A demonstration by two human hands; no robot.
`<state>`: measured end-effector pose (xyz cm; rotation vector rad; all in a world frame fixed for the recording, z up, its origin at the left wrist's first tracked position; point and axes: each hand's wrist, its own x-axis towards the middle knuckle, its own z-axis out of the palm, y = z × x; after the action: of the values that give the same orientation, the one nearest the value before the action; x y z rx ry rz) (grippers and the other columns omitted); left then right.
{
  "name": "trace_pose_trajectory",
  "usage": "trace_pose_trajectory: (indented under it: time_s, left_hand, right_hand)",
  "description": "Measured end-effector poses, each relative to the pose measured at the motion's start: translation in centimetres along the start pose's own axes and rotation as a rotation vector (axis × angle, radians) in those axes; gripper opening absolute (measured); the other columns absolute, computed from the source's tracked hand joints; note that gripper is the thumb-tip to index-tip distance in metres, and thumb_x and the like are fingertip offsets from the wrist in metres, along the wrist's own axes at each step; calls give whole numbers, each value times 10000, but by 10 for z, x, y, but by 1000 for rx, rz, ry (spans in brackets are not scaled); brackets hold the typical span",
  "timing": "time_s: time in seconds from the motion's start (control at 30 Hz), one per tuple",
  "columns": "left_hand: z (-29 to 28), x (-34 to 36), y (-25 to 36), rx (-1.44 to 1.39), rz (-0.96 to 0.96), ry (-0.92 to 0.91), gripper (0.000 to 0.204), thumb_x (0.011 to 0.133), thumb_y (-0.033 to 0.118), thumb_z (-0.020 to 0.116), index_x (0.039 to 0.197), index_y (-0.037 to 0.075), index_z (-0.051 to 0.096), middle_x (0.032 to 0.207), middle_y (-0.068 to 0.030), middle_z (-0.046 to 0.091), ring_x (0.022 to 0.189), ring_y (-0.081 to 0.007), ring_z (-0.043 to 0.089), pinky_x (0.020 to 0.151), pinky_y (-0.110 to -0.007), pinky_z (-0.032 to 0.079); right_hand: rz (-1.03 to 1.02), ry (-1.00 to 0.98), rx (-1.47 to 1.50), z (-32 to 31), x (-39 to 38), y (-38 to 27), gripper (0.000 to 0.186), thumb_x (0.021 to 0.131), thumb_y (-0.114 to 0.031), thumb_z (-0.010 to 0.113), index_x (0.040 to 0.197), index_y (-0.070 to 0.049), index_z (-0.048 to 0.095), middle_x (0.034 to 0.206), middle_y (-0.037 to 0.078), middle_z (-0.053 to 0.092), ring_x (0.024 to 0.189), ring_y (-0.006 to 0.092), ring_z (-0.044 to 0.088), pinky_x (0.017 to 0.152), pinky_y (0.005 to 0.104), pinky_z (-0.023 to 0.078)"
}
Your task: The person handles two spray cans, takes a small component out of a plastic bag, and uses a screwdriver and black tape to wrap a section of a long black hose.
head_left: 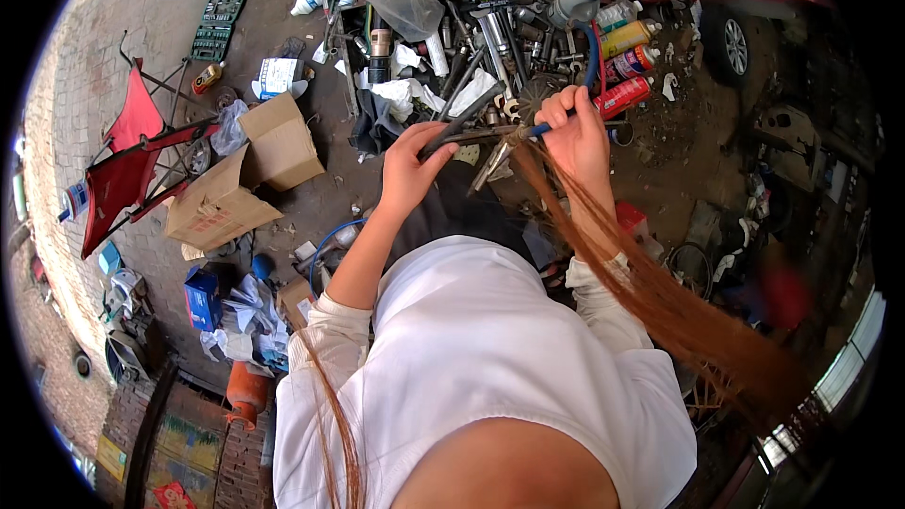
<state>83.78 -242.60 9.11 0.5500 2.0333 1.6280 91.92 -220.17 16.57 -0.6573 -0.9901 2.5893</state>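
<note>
My left hand point(413, 155) is closed on a dark bar-like tool point(464, 113), which slants up to the right over the pile of metal tools point(504, 38). My right hand point(575, 137) is closed around the blue handle of a metal tool point(498, 158), whose silver end points down and left between my hands. The two held pieces meet or overlap near the middle; I cannot tell whether they are joined. Long hair hangs in front of my right forearm and partly hides it.
Cardboard boxes point(240, 198), a red folding chair point(123, 179) and green tool cases point(219, 24) lie at the left. Bottles and spray cans point(622, 94) line the pile's right side, near a wheel point(731, 47). An orange cylinder point(247, 391) is at the lower left.
</note>
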Motion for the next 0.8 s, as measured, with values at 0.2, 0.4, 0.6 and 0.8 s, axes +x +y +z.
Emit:
trace_pose_trajectory:
  time_s: [0.2, 0.4, 0.6, 0.8]
  left_hand:
    - [-14, 46, 27, -186, -212, -402, 445, 843, 340, 740, 1122, 0, 673, 915, -59, 683, 843, -135, 598, 770, -277, 473]
    - [-34, 70, 51, -597, -412, -741, 491, 881, 362, 698, 1232, 35, 594, 956, 10, 639, 844, -63, 552, 749, -244, 448]
    - [-43, 82, 66, -1009, -407, -928, 581, 891, 475, 650, 1250, 25, 572, 703, 64, 515, 556, -23, 429, 476, -191, 337]
    - [-51, 98, 85, -1482, -508, -1009, 565, 1038, 457, 346, 1153, -57, 549, 499, 43, 356, 361, -34, 298, 327, -195, 266]
  right_hand:
    - [-34, -130, 275, 73, -1, -28, 301, 1049, -289, 399, 795, -132, 431, 655, -52, 350, 634, 80, 324, 728, 264, 314]
    - [-185, -160, 223, 112, 14, -41, 225, 1040, -256, 419, 896, -95, 480, 769, -3, 429, 726, 117, 396, 778, 282, 335]
    - [-211, -58, -360, 135, 44, -64, 280, 1024, -184, 441, 1209, 15, 508, 1120, 120, 589, 998, 210, 553, 936, 350, 406]
    - [-306, -403, -890, 135, 75, -94, 570, 898, -309, 662, 1324, 18, 471, 1323, 173, 547, 1263, 263, 500, 1084, 386, 356]
